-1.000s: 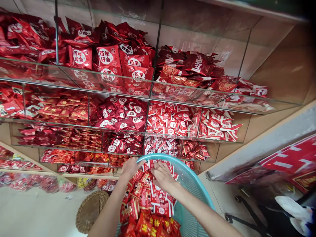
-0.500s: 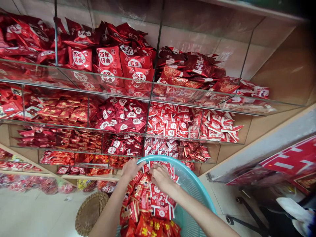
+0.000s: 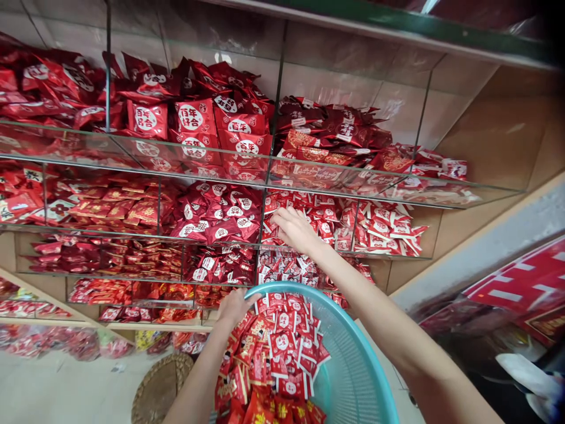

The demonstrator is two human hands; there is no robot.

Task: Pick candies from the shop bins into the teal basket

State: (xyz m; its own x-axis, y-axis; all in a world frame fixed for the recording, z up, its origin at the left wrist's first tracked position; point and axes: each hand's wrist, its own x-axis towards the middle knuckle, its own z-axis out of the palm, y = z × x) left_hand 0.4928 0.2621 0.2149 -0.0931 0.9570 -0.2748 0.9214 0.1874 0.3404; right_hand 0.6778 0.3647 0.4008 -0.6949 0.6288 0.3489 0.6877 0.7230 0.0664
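Observation:
A teal plastic basket [image 3: 368, 359] holds many small red packets [image 3: 285, 347], some with white ovals, others with gold print. My left hand [image 3: 233, 307] is closed on the basket's rim at its far left side. Up at the shelves, my right hand [image 3: 296, 228] is over the compartment of small red-and-white packets [image 3: 326, 215], just right of the middle divider. Its fingers are bent down among these packets; whether they pinch one is hidden.
Glass shelves [image 3: 198, 176] with front panels and upright dividers hold red packets in rows. A round woven stool [image 3: 161, 388] stands on the floor at lower left. Bagged goods [image 3: 79, 341] line the bottom. Red printed sheets [image 3: 521, 282] are at the right.
My right hand has moved up from the packets in the basket to the shelf compartment. My left hand stays on the rim. The view has shifted slightly.

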